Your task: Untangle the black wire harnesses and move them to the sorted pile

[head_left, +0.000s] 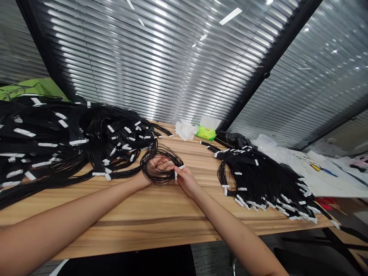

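A looped bundle of thin black wires (pixel 163 177) hangs over the wooden table in the middle. My left hand (pixel 161 165) is inside the loop, its fingers curled round the wires and partly hidden behind them. At the loop's right side my right hand (pixel 184 176) pinches the bundle near a white connector (pixel 180 167). To the left lies a large tangled heap of black wires (pixel 94 134) with white connectors at their ends. On the right, more black wire bundles (pixel 258 176) lie side by side, most white ends facing the near edge.
Behind my hands stand a crumpled white tissue (pixel 186 129) and a green tissue pack (pixel 206 132). A white table (pixel 319 184) at the right holds clear plastic and a yellow-and-blue tool (pixel 323 169). Slatted blinds (pixel 161 57) rise behind the wooden table (pixel 138 226).
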`<state>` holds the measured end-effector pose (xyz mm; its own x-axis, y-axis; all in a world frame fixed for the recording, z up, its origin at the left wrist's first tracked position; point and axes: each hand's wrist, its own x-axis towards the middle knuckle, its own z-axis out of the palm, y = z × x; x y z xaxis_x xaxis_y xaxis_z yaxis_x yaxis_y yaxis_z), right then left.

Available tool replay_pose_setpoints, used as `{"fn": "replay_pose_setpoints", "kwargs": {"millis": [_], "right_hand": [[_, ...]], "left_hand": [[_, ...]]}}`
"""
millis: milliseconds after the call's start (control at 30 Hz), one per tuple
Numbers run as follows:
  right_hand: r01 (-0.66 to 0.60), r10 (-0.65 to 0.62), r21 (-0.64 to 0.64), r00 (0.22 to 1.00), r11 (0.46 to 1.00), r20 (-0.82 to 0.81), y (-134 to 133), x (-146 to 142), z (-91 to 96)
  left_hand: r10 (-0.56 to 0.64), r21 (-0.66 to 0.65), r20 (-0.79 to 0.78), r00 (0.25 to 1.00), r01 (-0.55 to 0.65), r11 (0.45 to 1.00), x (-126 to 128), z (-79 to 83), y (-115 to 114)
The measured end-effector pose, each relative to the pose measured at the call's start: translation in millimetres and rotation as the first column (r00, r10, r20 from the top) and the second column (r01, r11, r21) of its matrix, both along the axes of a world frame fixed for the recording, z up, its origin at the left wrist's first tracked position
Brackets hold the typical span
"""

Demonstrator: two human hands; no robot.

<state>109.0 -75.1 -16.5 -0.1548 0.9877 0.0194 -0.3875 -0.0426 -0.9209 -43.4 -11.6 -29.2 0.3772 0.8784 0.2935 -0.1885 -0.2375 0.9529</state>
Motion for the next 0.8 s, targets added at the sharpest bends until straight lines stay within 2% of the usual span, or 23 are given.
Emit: {"fn": "replay_pose_setpoints", "kwargs": {"millis": [100,200,333,433,533,600,700,800], "right_hand": [[0.173,-0.174,0.040,0.984,0.984,0.023,6,8,3.1],[0.276,-0.285,0.099,0.955,0.956,0.088,11,14,3.1],[0.313,-0.340,0.162,0.922,0.936,0.184,13,18,1.0],[0.321,-0.358,0.183,0.904,0.929,0.235,12,19,-0.4],[0.339,-0.375,0.176,0.895,0.924,0.241,12,19,-1.2],[0.341,-0.374,0.172,0.898,0.924,0.232,12,19,-1.7],[0.319,-0.354,0.176,0.906,0.931,0.233,11,17,-2.5],[0.299,-0.342,0.194,0.906,0.934,0.249,11,14,-3.1]], "left_hand": [[0.020,0.015,0.043,0.999,-0.021,1.000,0,-3.4,2],[0.047,-0.051,0.045,0.998,-0.045,0.998,-5,0.5,2],[0.092,-0.153,0.065,0.994,-0.081,0.985,-7,4.4,4],[0.161,-0.116,-0.001,0.987,-0.160,0.980,-8,3.7,4],[0.246,0.058,-0.057,0.968,-0.243,0.968,-10,5.3,1],[0.327,0.232,-0.106,0.939,-0.296,0.927,-13,10.1,-4],[0.456,0.528,-0.183,0.871,-0.304,0.793,-17,21.3,-14],[0.536,0.755,-0.281,0.796,-0.162,0.636,-20,30.3,-23]]}}
